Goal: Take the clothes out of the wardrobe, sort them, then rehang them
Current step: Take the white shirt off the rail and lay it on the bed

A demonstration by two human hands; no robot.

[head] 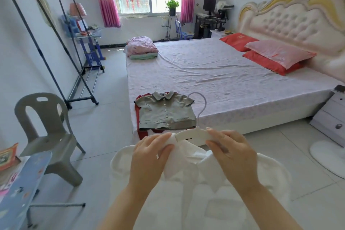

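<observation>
**Both hands on a white shirt and its hanger at the foot of the bed**

At the near left, the end of a blue patterned ironing board point(24, 183) juts into view, with a grey plastic chair point(48, 132) just behind it. Farther back along the left wall stands a dark metal clothes rack point(56, 43).

In the near centre, the left hand point(151, 157) pinches white fabric at the left end of a white hanger point(192, 135), fingers curled round the cloth. The white shirt point(186, 201) hangs below both hands, spread wide over the floor. The right hand point(233, 155) grips the hanger's right arm, thumb under and fingers over it. The hook points up and away, in front of the bed's near edge.

Just beyond the hands, a grey-green buttoned shirt point(165, 112) lies flat on the near left corner of the bed point(224, 84), on top of a red garment point(139, 115). Folded bedding point(141, 47) sits at the far left corner. Red and pink pillows point(276, 56) lie at the right by the headboard. A grey nightstand point(330, 117) stands at the far right.
</observation>
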